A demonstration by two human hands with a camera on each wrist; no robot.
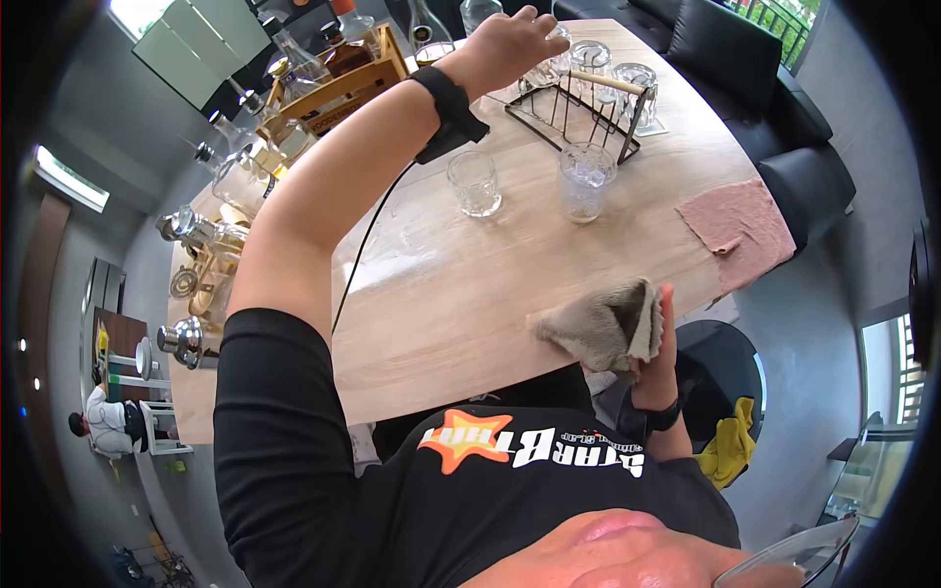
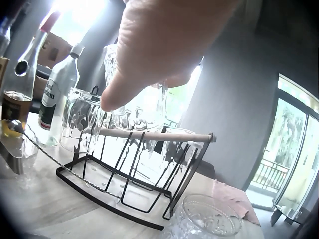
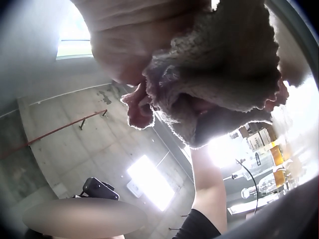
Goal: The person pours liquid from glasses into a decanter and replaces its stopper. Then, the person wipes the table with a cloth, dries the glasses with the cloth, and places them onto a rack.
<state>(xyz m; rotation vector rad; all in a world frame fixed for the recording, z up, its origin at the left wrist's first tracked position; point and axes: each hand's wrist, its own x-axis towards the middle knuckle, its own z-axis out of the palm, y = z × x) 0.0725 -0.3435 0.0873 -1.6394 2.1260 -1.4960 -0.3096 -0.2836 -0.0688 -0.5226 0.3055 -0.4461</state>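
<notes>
At the far side of the table my left hand (image 1: 508, 47) reaches past the rack and grips a clear drinking glass (image 2: 144, 112), which appears above the rack's wooden handle in the left wrist view. The wire glass rack (image 1: 549, 137) stands just in front of it. Close to the near table edge, my right hand (image 1: 665, 355) holds a bunched grey-brown cloth (image 1: 598, 323). The cloth hides most of the right fingers. Two clear glasses stand nearer me than the rack: a plain tumbler (image 1: 475, 186) and a patterned glass (image 1: 586, 186).
More glasses (image 1: 635, 88) stand behind the rack. Bottles crowd the left side, some in a wooden crate (image 1: 343, 103), with a metal shaker (image 1: 186, 338) nearer me. A twisted-stem bar spoon (image 2: 65, 164) leans by the rack. A pink cloth (image 1: 740, 230) lies at the right edge.
</notes>
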